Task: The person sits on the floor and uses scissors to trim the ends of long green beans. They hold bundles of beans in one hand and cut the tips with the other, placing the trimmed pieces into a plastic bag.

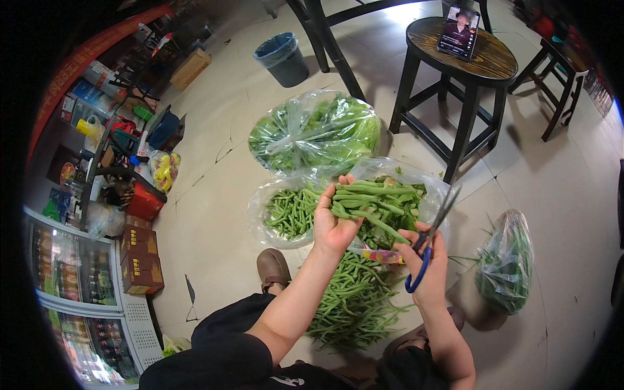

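Note:
My left hand [336,226] holds a bundle of green beans [368,197] over an open plastic bag of leafy scraps [414,195]. In my right hand [429,268] are scissors with blue handles [420,273], their blades pointing up and away; its fingertips touch the end of one long bean [385,226] from the bundle. An open clear bag of beans [290,212] lies to the left. Below my hands a large heap of long green beans [356,302] rests on the floor between my feet. Whether the scissor blades are fully closed I cannot tell.
Beyond the bags sits a tied bag of leafy greens [317,131], with a lined bin [282,61] behind it. A wooden stool [463,63] holds a phone [458,34]. At right is a bag of green stalks [507,268]; at left, a drinks fridge [119,312] and cartons [141,265].

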The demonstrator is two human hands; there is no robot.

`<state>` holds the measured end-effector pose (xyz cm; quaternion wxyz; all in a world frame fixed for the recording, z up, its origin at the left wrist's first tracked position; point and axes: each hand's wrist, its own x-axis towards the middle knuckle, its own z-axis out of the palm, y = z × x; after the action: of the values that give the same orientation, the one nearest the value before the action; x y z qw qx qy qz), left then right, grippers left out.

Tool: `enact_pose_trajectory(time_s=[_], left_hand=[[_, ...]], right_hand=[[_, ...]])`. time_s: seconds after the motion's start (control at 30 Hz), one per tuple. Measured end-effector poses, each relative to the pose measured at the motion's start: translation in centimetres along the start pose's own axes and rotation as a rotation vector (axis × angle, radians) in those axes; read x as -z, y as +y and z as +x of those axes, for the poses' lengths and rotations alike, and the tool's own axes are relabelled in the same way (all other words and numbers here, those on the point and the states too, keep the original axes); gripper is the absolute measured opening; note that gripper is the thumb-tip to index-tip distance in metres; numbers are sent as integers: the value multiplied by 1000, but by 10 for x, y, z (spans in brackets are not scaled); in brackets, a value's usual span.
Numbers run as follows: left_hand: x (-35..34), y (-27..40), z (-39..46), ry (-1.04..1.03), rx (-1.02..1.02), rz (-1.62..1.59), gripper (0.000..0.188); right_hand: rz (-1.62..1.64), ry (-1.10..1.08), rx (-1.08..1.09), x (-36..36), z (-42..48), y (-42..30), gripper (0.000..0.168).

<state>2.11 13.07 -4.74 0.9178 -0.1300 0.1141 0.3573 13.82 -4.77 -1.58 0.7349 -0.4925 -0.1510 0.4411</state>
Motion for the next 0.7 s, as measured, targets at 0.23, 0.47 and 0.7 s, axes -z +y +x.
enact_pose_trajectory(time_s=[0.23,0.47,0.7], left_hand=[[-19,-37,-5,221,-240,288,18],[-41,-31,-5,157,-351,459,16],[-66,15,31,123,-345,661,13]], right_hand=[[-36,128,24,-4,-2,4,35],[207,226,45,28,-1,-3,34],[485,198,152,64,-8,-47,36]])
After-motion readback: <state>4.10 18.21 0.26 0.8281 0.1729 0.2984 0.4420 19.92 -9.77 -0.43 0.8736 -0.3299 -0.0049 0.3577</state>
